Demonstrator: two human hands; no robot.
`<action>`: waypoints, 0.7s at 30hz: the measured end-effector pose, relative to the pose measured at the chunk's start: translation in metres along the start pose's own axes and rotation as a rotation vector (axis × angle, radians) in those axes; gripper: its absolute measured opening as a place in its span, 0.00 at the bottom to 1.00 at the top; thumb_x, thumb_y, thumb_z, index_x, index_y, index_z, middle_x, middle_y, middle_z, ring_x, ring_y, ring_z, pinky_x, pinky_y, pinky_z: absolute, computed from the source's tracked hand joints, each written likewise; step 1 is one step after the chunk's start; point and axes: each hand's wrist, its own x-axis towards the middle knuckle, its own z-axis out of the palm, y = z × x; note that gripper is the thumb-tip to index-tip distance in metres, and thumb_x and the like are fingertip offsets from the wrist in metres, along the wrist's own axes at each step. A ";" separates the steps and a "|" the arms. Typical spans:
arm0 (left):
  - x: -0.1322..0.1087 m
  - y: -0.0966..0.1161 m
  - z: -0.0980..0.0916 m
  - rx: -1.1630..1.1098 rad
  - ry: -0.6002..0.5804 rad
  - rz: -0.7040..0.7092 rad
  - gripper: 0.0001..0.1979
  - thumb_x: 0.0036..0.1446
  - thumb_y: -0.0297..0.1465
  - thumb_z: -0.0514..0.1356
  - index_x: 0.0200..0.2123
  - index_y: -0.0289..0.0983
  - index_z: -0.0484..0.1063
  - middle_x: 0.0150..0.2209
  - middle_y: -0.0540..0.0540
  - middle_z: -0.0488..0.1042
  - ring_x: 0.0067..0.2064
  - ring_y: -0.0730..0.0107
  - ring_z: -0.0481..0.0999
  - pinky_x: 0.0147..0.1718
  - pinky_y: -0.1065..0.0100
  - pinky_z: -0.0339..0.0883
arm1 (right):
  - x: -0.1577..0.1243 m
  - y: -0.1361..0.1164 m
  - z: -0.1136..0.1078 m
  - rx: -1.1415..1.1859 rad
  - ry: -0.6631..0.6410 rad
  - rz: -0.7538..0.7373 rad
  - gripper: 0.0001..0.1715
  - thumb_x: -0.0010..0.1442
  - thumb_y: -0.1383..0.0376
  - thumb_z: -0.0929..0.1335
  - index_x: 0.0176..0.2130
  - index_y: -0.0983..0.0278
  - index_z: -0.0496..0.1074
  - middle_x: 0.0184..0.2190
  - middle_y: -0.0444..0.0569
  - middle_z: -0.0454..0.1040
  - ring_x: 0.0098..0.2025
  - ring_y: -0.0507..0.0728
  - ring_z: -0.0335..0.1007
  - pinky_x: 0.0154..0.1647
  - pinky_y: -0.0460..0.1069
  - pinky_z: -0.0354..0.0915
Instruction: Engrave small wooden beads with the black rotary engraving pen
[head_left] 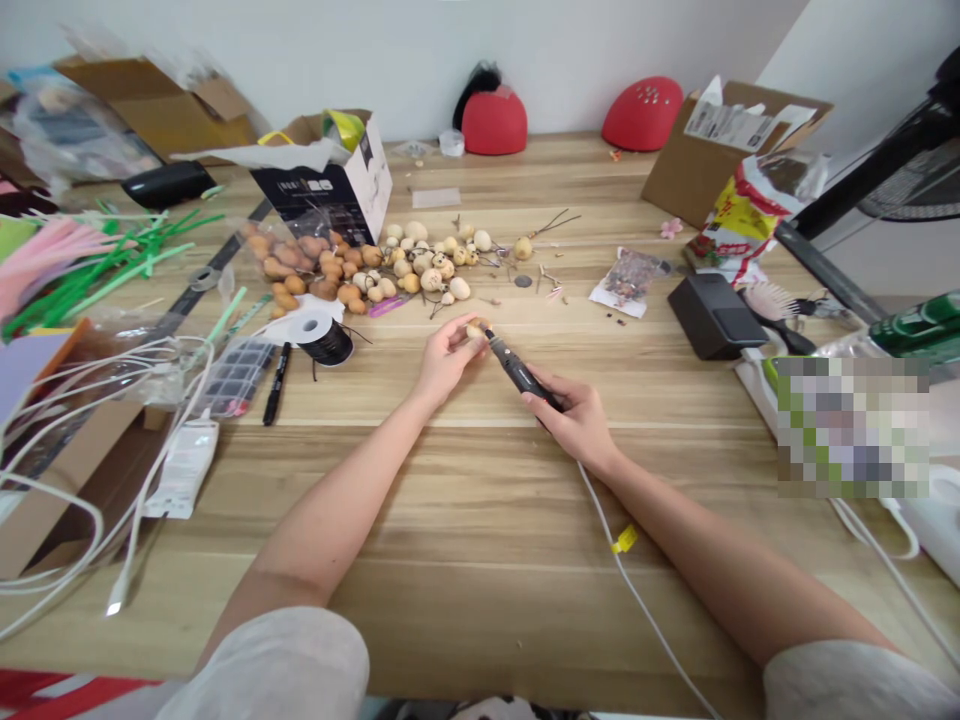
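Observation:
My left hand [444, 362] pinches a small tan gourd [475, 328] between thumb and fingers; the fingers cover much of it. In my right hand [576, 412] is a slim black rotary tool [519, 372], held like a pen, its tip meeting the gourd or very close to it. A white cable [600, 510] with a yellow tag [624, 540] runs from the tool toward the front edge. Beyond my hands lies a pile of small pale gourds [431, 279], some with dark marks, beside browner gourds [289, 262] partly in a clear bag.
Left of my hands are a spool of black cord [330, 345], a black marker [277, 385], a compartment box [238, 378] and tangled white cables [97, 510]. At right stand a black box-shaped device [716, 318] and a snack bag [739, 220]. Red domed cushions [495, 125] sit by the wall.

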 end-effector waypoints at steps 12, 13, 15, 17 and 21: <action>0.002 -0.003 -0.002 -0.012 -0.008 0.013 0.35 0.40 0.37 0.75 0.53 0.35 0.73 0.47 0.40 0.81 0.43 0.64 0.80 0.46 0.62 0.74 | 0.000 0.001 0.001 0.040 -0.010 0.044 0.29 0.54 0.57 0.72 0.52 0.67 0.79 0.48 0.53 0.81 0.44 0.65 0.80 0.32 0.51 0.75; 0.002 -0.003 -0.002 -0.011 -0.010 0.012 0.35 0.40 0.37 0.75 0.53 0.35 0.73 0.47 0.40 0.81 0.43 0.64 0.80 0.47 0.62 0.74 | 0.000 0.001 0.001 0.048 -0.007 0.050 0.29 0.53 0.57 0.72 0.52 0.68 0.79 0.47 0.54 0.82 0.43 0.65 0.80 0.31 0.51 0.74; 0.003 -0.003 -0.002 -0.013 -0.011 0.012 0.35 0.40 0.36 0.75 0.53 0.35 0.73 0.48 0.40 0.81 0.43 0.64 0.80 0.47 0.62 0.74 | 0.000 0.002 0.001 0.064 -0.002 0.059 0.29 0.53 0.56 0.72 0.51 0.69 0.79 0.45 0.56 0.82 0.42 0.65 0.80 0.30 0.51 0.74; 0.003 -0.003 -0.002 -0.013 -0.012 0.010 0.35 0.40 0.36 0.75 0.53 0.34 0.73 0.47 0.39 0.81 0.43 0.65 0.80 0.46 0.62 0.74 | 0.000 0.002 0.002 0.075 -0.005 0.067 0.29 0.53 0.55 0.72 0.50 0.70 0.79 0.44 0.56 0.82 0.40 0.64 0.80 0.29 0.50 0.73; 0.002 -0.003 -0.002 -0.018 -0.014 0.013 0.34 0.40 0.36 0.75 0.52 0.35 0.73 0.48 0.39 0.80 0.43 0.65 0.80 0.47 0.62 0.74 | 0.000 0.003 0.002 0.087 0.012 0.089 0.29 0.53 0.54 0.72 0.49 0.69 0.79 0.43 0.57 0.82 0.37 0.62 0.80 0.27 0.49 0.72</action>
